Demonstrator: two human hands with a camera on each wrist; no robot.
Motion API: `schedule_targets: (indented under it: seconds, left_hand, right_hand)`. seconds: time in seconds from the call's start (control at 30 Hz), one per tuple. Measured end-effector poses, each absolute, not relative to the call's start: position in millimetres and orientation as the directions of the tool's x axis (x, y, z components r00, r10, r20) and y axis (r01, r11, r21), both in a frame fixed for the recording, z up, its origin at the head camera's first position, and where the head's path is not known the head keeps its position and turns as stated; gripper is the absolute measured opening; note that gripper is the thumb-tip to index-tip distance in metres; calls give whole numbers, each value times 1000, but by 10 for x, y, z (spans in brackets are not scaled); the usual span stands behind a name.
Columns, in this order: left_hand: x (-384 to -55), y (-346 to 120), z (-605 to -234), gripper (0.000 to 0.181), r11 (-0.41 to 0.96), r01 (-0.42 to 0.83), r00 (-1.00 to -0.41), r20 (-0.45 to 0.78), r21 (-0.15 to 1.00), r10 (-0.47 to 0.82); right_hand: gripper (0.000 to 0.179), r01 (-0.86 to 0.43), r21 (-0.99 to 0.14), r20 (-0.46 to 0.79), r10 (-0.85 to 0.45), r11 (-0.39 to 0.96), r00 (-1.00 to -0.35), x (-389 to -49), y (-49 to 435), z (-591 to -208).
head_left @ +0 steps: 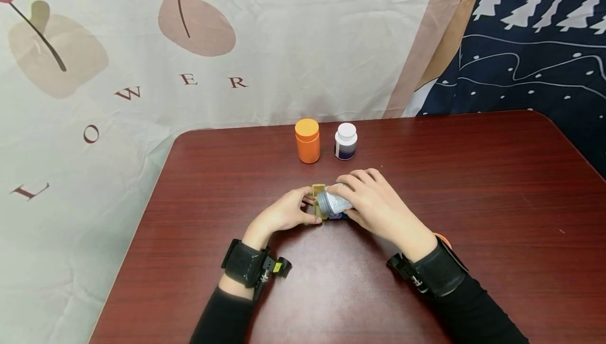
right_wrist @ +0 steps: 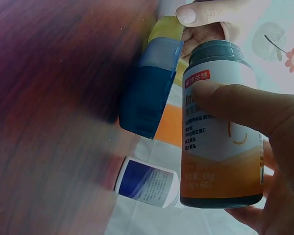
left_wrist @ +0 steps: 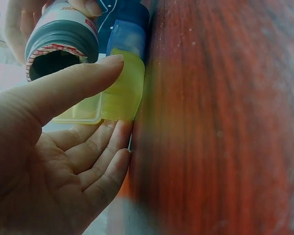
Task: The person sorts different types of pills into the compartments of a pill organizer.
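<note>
My right hand (head_left: 379,204) grips a pill bottle (right_wrist: 220,132) with a white and orange label. The bottle has no cap on and tilts, its dark grey mouth facing left over a pill organizer (right_wrist: 147,93). That organizer has a yellow compartment (left_wrist: 125,88) at the left end and blue ones further right; a yellow lid (head_left: 319,190) stands raised. With thumb on the near side and fingers on the far side, my left hand (head_left: 286,210) holds the yellow end. Inside the bottle (left_wrist: 63,34) it looks dark, and its contents cannot be made out.
Behind the hands stand an orange bottle (head_left: 307,144) with its cap on and a white capped bottle (head_left: 346,144) with a dark blue label. The reddish-brown table (head_left: 473,186) ends at a pale printed cloth (head_left: 303,44). Both wrists wear black straps with cameras.
</note>
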State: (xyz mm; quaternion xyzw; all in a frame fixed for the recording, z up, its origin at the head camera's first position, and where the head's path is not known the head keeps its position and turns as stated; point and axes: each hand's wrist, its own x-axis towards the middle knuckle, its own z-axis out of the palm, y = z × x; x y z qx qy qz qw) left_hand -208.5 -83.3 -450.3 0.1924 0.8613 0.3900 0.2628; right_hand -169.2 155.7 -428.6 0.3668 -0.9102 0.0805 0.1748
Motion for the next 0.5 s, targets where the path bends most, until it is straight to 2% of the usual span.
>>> schedule_targets:
  seconds: [0.27, 0.5]
  left_hand:
    - [-2088, -838, -4503, 57, 615, 135, -787, -294, 777, 543]
    - [-2090, -840, -4498, 62, 618, 138, -785, -295, 774, 544]
  right_hand:
    - [64, -722, 14, 418, -660, 692, -624, -1688, 1531, -4313]
    - [57, -734, 66, 449, -677, 676, -583, -1691, 1511, -4334]
